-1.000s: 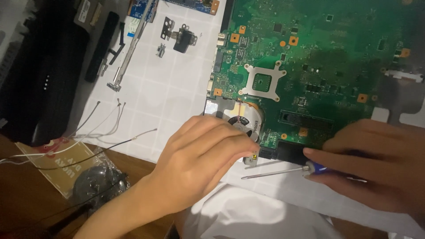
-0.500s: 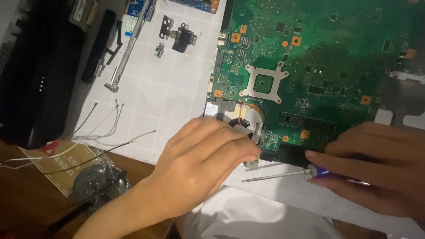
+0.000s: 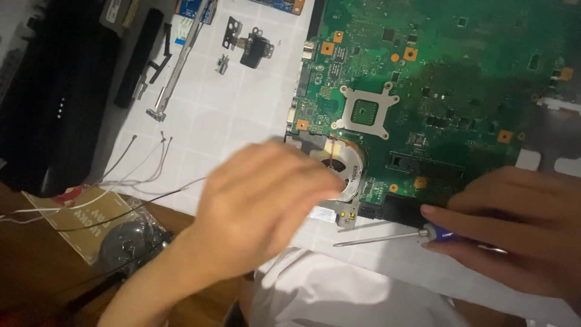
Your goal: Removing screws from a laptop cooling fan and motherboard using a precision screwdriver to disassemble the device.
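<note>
A: Where does the motherboard (image 3: 448, 79) lie?
B: Upper right of the frame, on the gridded mat (image 3: 224, 115). The cooling fan (image 3: 345, 163) sits at its lower left edge.
A: And the screwdriver (image 3: 393, 236)?
B: Lower right, below the board. 2 hinge brackets (image 3: 248, 42) lie top centre, antenna wires (image 3: 121, 175) at left.

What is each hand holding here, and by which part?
Right hand holds the screwdriver by its blue handle. Left hand is blurred above the fan, apparently empty.
</note>
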